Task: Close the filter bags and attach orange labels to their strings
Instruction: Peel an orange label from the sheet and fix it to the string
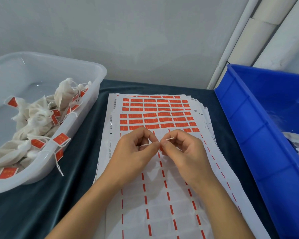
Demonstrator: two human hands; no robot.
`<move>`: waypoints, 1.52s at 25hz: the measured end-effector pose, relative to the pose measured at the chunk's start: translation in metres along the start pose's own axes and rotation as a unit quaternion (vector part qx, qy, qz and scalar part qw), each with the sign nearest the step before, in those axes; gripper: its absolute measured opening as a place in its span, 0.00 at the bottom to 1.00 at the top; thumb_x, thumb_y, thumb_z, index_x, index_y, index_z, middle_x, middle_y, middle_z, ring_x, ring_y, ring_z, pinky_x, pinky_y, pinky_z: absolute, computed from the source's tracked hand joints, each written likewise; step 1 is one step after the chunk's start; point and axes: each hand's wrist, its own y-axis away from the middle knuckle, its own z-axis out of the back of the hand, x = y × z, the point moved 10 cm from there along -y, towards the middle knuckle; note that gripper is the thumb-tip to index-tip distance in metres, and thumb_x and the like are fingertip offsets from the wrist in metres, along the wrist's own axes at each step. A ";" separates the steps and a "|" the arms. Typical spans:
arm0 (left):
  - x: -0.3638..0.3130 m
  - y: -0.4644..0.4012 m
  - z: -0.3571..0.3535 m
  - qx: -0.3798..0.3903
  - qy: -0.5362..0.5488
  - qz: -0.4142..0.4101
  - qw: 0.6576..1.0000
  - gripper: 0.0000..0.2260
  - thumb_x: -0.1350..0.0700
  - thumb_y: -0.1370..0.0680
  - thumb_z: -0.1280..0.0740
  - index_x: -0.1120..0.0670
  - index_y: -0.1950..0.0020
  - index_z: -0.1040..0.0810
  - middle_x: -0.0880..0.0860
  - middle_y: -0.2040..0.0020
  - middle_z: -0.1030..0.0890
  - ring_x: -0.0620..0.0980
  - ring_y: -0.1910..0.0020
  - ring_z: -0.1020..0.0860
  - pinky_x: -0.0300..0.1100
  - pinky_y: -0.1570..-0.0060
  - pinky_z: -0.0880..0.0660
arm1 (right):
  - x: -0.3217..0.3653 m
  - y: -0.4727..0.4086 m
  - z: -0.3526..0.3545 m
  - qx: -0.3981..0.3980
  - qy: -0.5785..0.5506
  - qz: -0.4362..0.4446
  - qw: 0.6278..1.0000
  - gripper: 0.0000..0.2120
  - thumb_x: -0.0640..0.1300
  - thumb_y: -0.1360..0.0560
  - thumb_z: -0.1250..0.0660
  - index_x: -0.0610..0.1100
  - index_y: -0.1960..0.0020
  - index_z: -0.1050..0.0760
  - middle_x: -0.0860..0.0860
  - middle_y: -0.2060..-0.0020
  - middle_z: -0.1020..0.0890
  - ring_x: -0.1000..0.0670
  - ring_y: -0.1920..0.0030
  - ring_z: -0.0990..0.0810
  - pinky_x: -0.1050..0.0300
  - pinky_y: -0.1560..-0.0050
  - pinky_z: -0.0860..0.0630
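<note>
Both hands pinch: left hand (136, 149) and right hand (183, 149) should fold the orange label (161, 149) squarely around the string (169, 139).

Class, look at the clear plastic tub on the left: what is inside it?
The clear tub holds a heap of white filter bags with orange labels on their strings; some labels hang over the rim. Bags at the bottom of the heap are covered.

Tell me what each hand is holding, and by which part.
Both the left hand and right hand pinch a thin white string and a small orange label between their fingertips; the bag itself is hidden.
</note>
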 end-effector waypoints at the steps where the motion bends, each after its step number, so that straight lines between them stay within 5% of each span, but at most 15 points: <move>1: 0.001 0.000 0.000 -0.002 -0.003 0.001 1.000 0.06 0.55 0.20 0.28 0.46 0.57 0.18 0.53 0.64 0.20 0.53 0.65 0.24 0.39 0.64 0.25 | 0.001 0.000 0.000 0.000 0.002 0.003 1.000 0.06 0.46 0.20 0.30 0.56 0.53 0.18 0.57 0.58 0.15 0.52 0.52 0.15 0.55 0.49 0.16; 8: 0.005 -0.001 -0.001 0.008 -0.033 0.004 0.999 0.08 0.54 0.19 0.32 0.45 0.57 0.19 0.51 0.63 0.19 0.49 0.66 0.23 0.33 0.65 0.25 | 0.002 0.000 0.000 -0.011 0.006 0.008 1.000 0.05 0.45 0.21 0.28 0.55 0.52 0.18 0.59 0.58 0.14 0.55 0.52 0.15 0.62 0.52 0.17; 12: 0.003 0.000 -0.007 0.031 -0.048 -0.003 0.998 0.08 0.53 0.18 0.35 0.46 0.56 0.20 0.51 0.62 0.20 0.40 0.69 0.28 0.31 0.69 0.28 | 0.003 0.001 -0.002 0.006 0.007 0.009 1.000 0.05 0.44 0.20 0.29 0.52 0.53 0.17 0.57 0.60 0.15 0.53 0.53 0.15 0.55 0.50 0.17; 19: -0.003 0.000 -0.003 0.024 -0.017 -0.011 1.000 0.07 0.54 0.17 0.34 0.46 0.53 0.20 0.44 0.58 0.17 0.44 0.57 0.21 0.31 0.56 0.24 | 0.003 0.000 0.002 -0.016 0.001 0.018 1.000 0.06 0.46 0.19 0.29 0.56 0.52 0.18 0.60 0.57 0.14 0.55 0.50 0.15 0.61 0.51 0.16; 25: -0.001 0.004 -0.010 0.051 -0.061 -0.013 0.997 0.08 0.54 0.15 0.37 0.47 0.53 0.23 0.45 0.60 0.20 0.41 0.64 0.25 0.31 0.62 0.26 | 0.006 0.001 -0.005 0.013 0.015 0.035 0.999 0.07 0.44 0.19 0.31 0.55 0.51 0.18 0.59 0.57 0.15 0.54 0.50 0.15 0.61 0.48 0.18; 28: -0.004 0.003 -0.007 0.043 -0.060 -0.018 0.997 0.05 0.52 0.15 0.36 0.44 0.51 0.23 0.40 0.57 0.20 0.40 0.58 0.22 0.29 0.58 0.25 | 0.003 0.000 0.000 -0.014 0.014 0.021 1.000 0.06 0.46 0.18 0.31 0.56 0.51 0.19 0.60 0.56 0.15 0.56 0.50 0.16 0.66 0.52 0.19; 34: -0.011 0.006 0.012 -0.011 -0.337 -0.053 0.940 0.08 0.38 0.20 0.33 0.36 0.45 0.30 0.34 0.47 0.30 0.39 0.47 0.27 0.29 0.51 0.32 | -0.002 0.002 0.019 -0.100 0.012 0.001 0.995 0.03 0.52 0.20 0.30 0.61 0.48 0.21 0.65 0.52 0.16 0.59 0.49 0.16 0.64 0.53 0.18; 38: -0.011 0.006 0.022 0.005 -0.374 0.005 0.928 0.10 0.33 0.22 0.33 0.37 0.49 0.28 0.34 0.58 0.27 0.39 0.60 0.23 0.28 0.63 0.30 | 0.000 0.001 0.016 -0.097 0.058 0.007 0.994 0.05 0.53 0.20 0.31 0.62 0.46 0.21 0.68 0.52 0.17 0.63 0.48 0.18 0.72 0.56 0.22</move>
